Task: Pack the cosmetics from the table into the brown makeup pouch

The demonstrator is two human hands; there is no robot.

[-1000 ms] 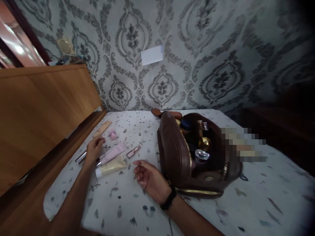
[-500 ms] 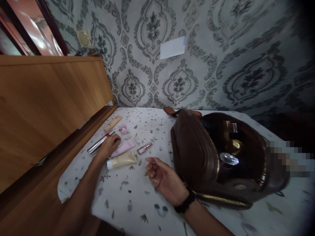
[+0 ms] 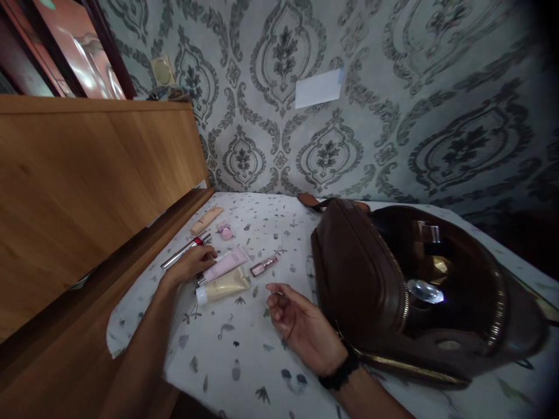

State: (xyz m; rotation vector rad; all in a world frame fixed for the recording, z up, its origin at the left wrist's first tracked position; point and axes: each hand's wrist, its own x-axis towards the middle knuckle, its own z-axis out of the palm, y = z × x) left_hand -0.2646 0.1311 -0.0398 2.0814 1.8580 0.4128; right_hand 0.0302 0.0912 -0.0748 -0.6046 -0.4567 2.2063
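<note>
My left hand [image 3: 191, 265] rests palm down between a silver tube with a red band [image 3: 186, 251] and a pink squeeze tube [image 3: 225, 263]. Its fingers are loosely bent and apart, with nothing seen in them; their undersides are hidden. A cream-coloured tube with a white cap [image 3: 223, 286] lies just in front of the pink one. My right hand [image 3: 305, 331], a black band at its wrist, is turned palm up with loosely curled fingers and holds nothing. Beyond its fingertips lies a small pink lip gloss tube [image 3: 264, 266]. To its right stands a brown leather bag [image 3: 358, 279], unzipped wide.
A peach tube [image 3: 207, 220] and a small pink bottle [image 3: 225, 230] lie farther back on the patterned white cloth [image 3: 244, 361]. Shiny containers [image 3: 425, 291] show inside the bag. A wooden cabinet [image 3: 100, 174] borders the left; a papered wall [image 3: 279, 139] stands behind.
The view has shifted slightly, so everything sits a little farther right in the picture. Both hands keep nearly the same places and poses among the tubes.
</note>
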